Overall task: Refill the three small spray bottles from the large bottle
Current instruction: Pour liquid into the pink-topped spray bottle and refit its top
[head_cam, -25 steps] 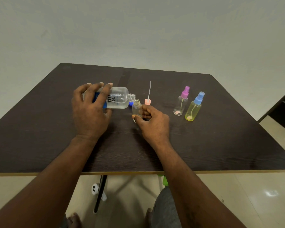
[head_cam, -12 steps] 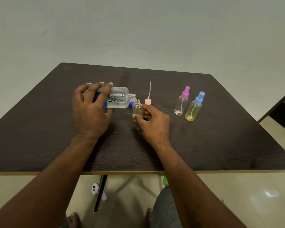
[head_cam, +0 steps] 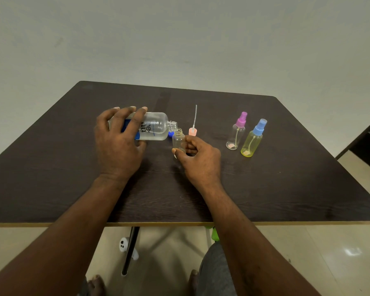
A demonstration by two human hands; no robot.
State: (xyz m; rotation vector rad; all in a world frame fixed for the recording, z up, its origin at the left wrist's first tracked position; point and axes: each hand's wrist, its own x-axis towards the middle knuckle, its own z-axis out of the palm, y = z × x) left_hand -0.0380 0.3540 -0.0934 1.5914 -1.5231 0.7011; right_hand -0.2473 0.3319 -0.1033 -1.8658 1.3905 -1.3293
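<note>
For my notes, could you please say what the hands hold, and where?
Left hand grips the large bottle round its body; right hand holds the small bottle by its lower body.

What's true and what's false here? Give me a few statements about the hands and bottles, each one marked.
1. The left hand tips the large bottle toward the open bottle. True.
2. The right hand holds a capped bottle. False: it holds the open bottle.
3. The pink sprayer rests on the table, tube pointing up. True.
4. The purple-capped bottle lies on its side. False: it stands upright beside the yellow bottle.
</note>
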